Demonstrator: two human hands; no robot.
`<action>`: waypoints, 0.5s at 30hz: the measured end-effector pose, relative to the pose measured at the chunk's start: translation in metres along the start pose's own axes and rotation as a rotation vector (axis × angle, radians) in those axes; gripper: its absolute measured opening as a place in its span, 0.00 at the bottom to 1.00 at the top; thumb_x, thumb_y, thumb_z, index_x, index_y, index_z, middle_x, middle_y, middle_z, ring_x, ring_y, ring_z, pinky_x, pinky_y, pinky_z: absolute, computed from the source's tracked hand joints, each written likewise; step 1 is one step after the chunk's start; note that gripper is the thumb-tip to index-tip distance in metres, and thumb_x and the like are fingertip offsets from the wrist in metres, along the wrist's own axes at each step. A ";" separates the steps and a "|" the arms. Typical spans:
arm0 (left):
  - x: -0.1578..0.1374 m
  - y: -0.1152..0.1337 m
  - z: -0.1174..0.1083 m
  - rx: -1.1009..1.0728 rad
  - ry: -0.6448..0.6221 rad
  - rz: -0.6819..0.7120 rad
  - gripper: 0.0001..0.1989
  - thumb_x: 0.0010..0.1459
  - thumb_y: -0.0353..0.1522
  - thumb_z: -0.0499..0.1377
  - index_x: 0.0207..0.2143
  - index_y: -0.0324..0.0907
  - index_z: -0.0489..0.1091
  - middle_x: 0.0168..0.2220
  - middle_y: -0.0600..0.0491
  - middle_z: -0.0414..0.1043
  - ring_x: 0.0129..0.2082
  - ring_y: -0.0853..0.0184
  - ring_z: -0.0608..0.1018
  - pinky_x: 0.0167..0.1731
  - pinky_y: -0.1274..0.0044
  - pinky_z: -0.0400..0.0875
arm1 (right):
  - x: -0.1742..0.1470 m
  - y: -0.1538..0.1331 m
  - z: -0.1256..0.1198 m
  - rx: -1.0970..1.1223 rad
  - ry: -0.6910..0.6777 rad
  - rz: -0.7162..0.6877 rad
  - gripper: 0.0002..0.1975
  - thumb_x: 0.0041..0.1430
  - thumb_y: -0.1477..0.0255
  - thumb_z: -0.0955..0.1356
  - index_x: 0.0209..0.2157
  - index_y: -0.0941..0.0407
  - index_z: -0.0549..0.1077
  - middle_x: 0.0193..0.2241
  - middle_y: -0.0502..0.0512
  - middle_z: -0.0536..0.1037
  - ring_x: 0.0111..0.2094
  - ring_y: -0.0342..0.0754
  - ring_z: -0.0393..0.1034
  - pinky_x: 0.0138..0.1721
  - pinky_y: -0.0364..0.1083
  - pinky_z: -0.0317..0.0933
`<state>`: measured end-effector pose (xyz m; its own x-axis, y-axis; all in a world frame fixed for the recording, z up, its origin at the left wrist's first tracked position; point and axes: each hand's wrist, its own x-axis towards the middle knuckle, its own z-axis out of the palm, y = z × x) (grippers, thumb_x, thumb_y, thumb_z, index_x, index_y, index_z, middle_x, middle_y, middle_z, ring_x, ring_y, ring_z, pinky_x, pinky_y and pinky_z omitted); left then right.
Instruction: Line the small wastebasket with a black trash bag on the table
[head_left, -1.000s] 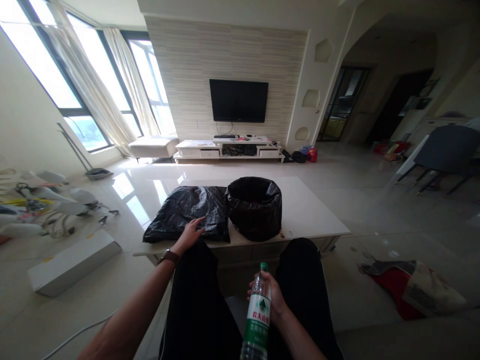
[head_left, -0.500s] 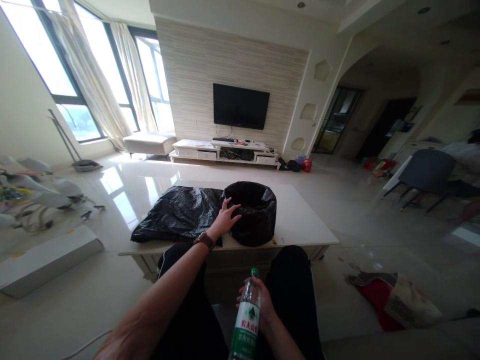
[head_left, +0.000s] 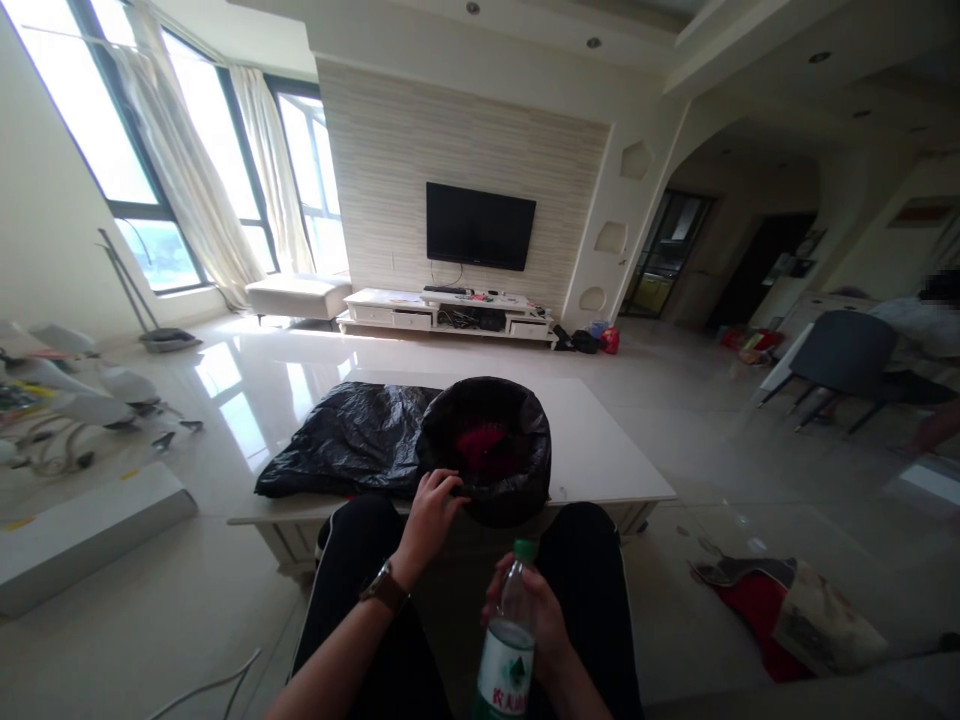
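My left hand (head_left: 439, 505), with a watch on the wrist, is closed on the near rim of a round bin (head_left: 510, 505) covered with a black plastic bag. The bin tips towards me at the table's front edge, and something dark red shows inside; I cannot make out what. In front of my lap, my right hand (head_left: 551, 610) is wrapped round a clear plastic water bottle (head_left: 506, 650) with a green cap and a green and white label. The bottle's lower end runs out of view. Left of the bin, a second black plastic bag (head_left: 352, 435) lies flat on the white table (head_left: 592, 440).
Across the room stand a low TV cabinet (head_left: 390, 312) and a stool (head_left: 296, 297). A long white box (head_left: 97, 530) lies on the floor at left. Red and beige cloth (head_left: 780, 610) lies at right. A person (head_left: 922, 325) sits beyond a dark chair (head_left: 844, 345).
My left hand has come from above the bin's left side down to its near rim and closed there. The bin has tilted towards me, showing red inside. The bottle stays in my right hand.
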<state>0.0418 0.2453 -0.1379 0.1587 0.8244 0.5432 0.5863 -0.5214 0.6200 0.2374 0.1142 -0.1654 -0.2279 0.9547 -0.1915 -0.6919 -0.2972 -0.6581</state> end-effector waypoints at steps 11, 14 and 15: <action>-0.058 0.024 0.001 0.144 -0.024 0.064 0.12 0.62 0.24 0.63 0.45 0.47 0.77 0.48 0.50 0.77 0.51 0.53 0.76 0.53 0.60 0.77 | -0.011 -0.174 0.107 -0.812 -0.075 -0.992 0.28 0.63 0.44 0.67 0.46 0.54 0.77 0.44 0.61 0.80 0.42 0.56 0.76 0.42 0.53 0.70; -0.057 0.031 0.000 0.179 -0.038 0.097 0.13 0.61 0.22 0.63 0.45 0.47 0.77 0.48 0.50 0.77 0.51 0.53 0.76 0.51 0.60 0.78 | 0.026 -0.182 0.124 -1.117 -0.088 -0.953 0.26 0.66 0.48 0.67 0.53 0.53 0.75 0.48 0.59 0.79 0.43 0.53 0.74 0.45 0.52 0.68; -0.056 0.033 -0.001 0.187 -0.043 0.105 0.14 0.61 0.22 0.63 0.45 0.47 0.77 0.48 0.50 0.77 0.51 0.53 0.76 0.50 0.60 0.79 | 0.042 -0.179 0.125 -1.185 -0.105 -0.910 0.24 0.66 0.51 0.69 0.54 0.53 0.75 0.48 0.58 0.78 0.44 0.52 0.73 0.47 0.51 0.67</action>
<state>0.0516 0.1817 -0.1476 0.2586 0.7783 0.5721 0.7011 -0.5587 0.4431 0.2658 0.2056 0.0356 -0.1187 0.7792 0.6154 0.3098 0.6179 -0.7226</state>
